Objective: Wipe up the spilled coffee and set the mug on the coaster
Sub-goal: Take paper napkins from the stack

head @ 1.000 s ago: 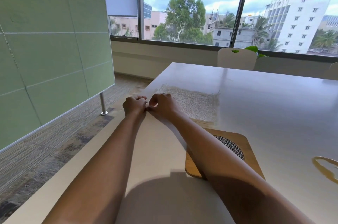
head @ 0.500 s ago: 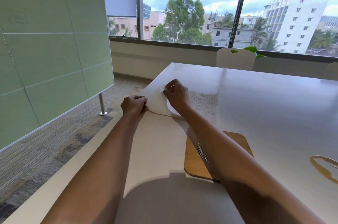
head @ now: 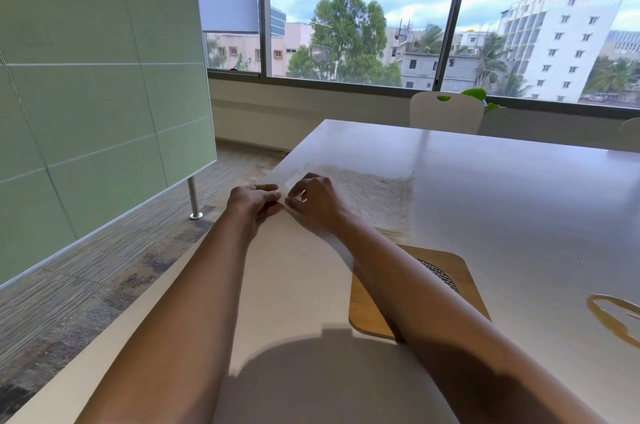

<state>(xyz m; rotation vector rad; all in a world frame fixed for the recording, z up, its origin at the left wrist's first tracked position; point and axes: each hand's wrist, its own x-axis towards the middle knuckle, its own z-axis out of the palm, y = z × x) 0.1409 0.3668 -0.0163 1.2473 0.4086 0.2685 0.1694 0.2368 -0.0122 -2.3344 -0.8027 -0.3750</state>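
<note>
A white paper towel [head: 374,196] lies flat on the white table [head: 502,215], near its left edge. My left hand [head: 254,200] and my right hand [head: 317,202] both pinch the towel's near-left corner, which is lifted off the table. A wooden board [head: 464,288] with a round woven coaster [head: 438,274] on it lies under my right forearm, partly hidden. A brown coffee spill [head: 613,314] spreads at the right edge of the view. No mug is in view.
A white chair [head: 446,113] stands at the table's far side, with a green plant [head: 479,96] behind it. A green partition panel [head: 97,94] on a metal leg [head: 193,198] stands to the left over the carpeted floor.
My right hand, which had lifted a towel corner up and away half a second ago, has come back down beside my left hand at the towel's near-left corner.
</note>
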